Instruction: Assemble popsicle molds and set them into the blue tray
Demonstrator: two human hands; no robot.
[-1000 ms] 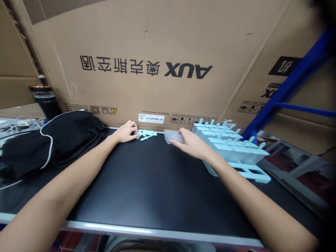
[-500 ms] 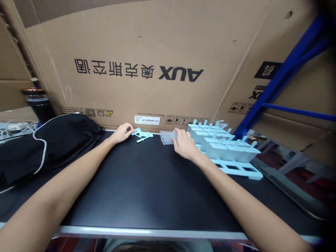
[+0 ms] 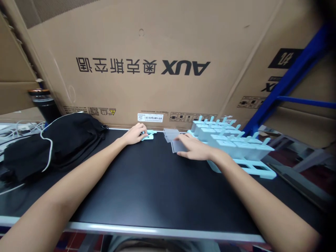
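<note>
At the back of the black table, my left hand (image 3: 135, 134) is closed at the light-blue popsicle sticks (image 3: 149, 136), its thumb and fingers pinching one end of them. How many sticks lie under the fingers is hidden. To the right, my right hand (image 3: 195, 147) grips a translucent popsicle mould (image 3: 178, 146) between thumb and fingers. Just behind it lies another clear mould piece (image 3: 170, 133) on the table. Beside my right hand stands a light-blue popsicle mould rack (image 3: 259, 169), filled with several moulds (image 3: 228, 148) whose sticks point upward.
A large cardboard box (image 3: 118, 91) stands upright along the table's back edge. On the left lie a black bag (image 3: 68, 140) and a white cable (image 3: 49, 150), with a dark bottle (image 3: 46, 105) behind. A blue metal frame (image 3: 288, 84) rises at the right. The silver table edge (image 3: 162, 231) runs in front.
My left hand has moved over the sticks and covers more of them. My right hand has drawn one clear mould nearer, so it sits apart from the piece behind. The view has shifted slightly.
</note>
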